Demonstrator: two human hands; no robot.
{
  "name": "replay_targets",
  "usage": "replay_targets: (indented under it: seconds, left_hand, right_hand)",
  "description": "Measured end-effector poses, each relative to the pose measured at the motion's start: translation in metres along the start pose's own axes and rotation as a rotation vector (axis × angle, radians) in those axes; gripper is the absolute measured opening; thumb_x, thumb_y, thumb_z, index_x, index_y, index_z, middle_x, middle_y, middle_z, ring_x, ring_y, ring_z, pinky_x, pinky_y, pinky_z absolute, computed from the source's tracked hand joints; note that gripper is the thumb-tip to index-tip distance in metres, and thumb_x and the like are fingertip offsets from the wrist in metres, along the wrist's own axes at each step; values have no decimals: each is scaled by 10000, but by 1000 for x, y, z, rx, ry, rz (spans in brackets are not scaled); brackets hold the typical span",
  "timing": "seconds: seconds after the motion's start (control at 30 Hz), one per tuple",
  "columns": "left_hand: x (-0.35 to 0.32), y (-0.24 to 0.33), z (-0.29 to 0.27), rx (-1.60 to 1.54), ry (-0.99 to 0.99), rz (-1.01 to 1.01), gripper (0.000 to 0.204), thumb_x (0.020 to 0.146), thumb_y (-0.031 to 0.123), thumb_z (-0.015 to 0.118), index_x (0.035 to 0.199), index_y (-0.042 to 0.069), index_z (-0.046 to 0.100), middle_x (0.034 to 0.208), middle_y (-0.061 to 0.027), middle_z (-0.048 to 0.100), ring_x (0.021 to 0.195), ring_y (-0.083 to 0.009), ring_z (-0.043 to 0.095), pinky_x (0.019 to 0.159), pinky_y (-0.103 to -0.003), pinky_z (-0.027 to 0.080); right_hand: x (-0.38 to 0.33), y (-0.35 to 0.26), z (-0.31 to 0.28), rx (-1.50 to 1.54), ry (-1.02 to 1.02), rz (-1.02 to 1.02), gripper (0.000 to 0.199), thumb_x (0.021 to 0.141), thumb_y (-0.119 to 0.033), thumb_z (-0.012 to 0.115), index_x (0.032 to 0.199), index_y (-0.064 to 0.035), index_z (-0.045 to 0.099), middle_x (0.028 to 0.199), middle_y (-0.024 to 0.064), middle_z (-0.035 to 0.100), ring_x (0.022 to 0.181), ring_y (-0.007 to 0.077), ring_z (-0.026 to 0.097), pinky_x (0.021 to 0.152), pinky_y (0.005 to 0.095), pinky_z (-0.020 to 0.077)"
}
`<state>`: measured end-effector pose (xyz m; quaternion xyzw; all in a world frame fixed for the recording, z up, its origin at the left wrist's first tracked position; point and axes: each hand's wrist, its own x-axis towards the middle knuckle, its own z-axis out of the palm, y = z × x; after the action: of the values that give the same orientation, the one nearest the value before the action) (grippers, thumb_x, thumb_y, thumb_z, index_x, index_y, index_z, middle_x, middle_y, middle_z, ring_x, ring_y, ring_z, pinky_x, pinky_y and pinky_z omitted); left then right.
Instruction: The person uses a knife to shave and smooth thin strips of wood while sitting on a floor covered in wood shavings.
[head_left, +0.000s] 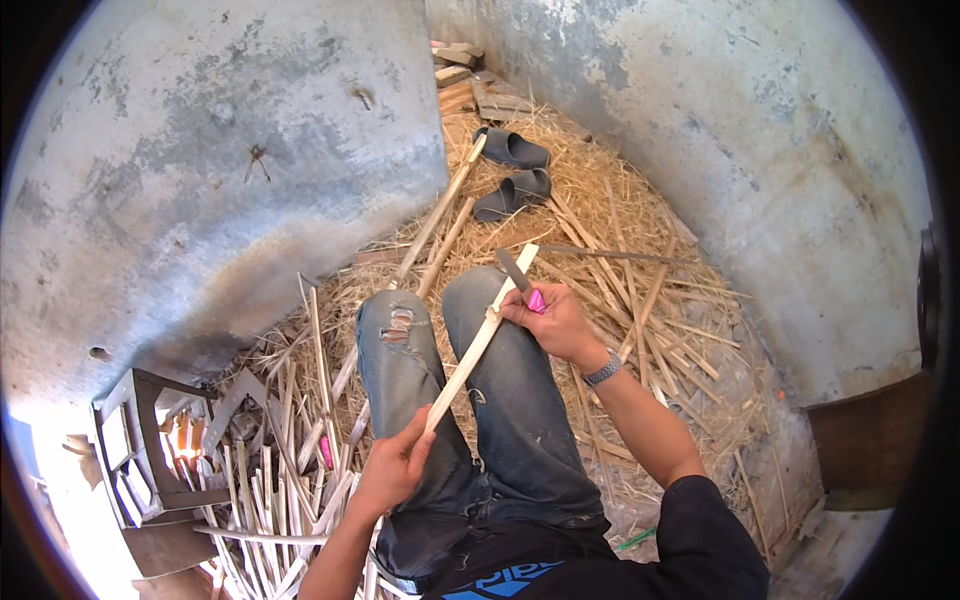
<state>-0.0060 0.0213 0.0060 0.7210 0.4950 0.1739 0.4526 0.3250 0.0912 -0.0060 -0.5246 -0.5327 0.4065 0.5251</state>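
Note:
A pale, flat bamboo-like strip [468, 365] lies slantwise across my thighs, its far end beyond my knees. My left hand [398, 462] grips the strip's near end between thumb and fingers. Around the pink handle of a knife [515, 271] my right hand [556, 325] is closed. The dark blade points up and to the left, close beside the strip's far part. A small curled shaving [491, 314] sits on the strip by my right fingertips. Whether the blade touches the strip I cannot tell.
Several cut strips [265, 510] stand bundled at the lower left, beside a dark metal frame [150, 460]. Shavings [580, 190] and long strips [650, 320] cover the floor. Two grey slippers [515, 148] lie ahead. Plastered walls [300, 120] close in on both sides.

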Motion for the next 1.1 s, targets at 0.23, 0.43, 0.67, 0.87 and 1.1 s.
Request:
replay_targets:
  seconds: [0.23,0.43,0.67,0.87,1.1]
  left_hand:
    - [7,-22,-13,-452,-217,-198,432,1101,221,567,1485,24,562,736,50,599,615,-62,495,568,-273,426]
    - [9,-17,-12,-477,-235,-222,429,1104,225,564,1488,33,566,687,86,470,585,-17,412,523,-235,343]
    - [4,-19,5,-243,-33,30,440,1086,213,596,1451,-32,567,1098,-107,751,942,-96,643,874,-261,526]
    - [0,-2,1,-201,-63,-88,444,1074,193,606,1428,-71,561,1372,-215,674,1247,-172,630,1041,-287,473]
    - [0,-21,7,-344,-74,-125,445,1072,172,610,1433,-83,551,1410,-197,649,1282,-176,604,1076,-286,451]
  right_hand:
    - [-4,-3,-34,523,-194,307,150,988,-161,749,960,-17,720,728,-39,617,674,39,556,618,237,444]
    - [-1,-20,-39,-327,178,11,447,1102,-389,535,895,-18,675,588,41,511,541,157,480,527,356,390]
    - [24,-9,-28,-729,277,-126,439,1100,-366,505,868,-21,645,636,234,581,559,425,577,527,495,431]
    - [15,-1,-15,-671,179,-117,408,1093,-327,521,877,-15,670,655,247,599,579,446,607,524,510,452]
    - [-6,-6,17,-504,26,-107,448,1093,-328,521,848,7,692,696,254,621,586,446,609,528,488,453]
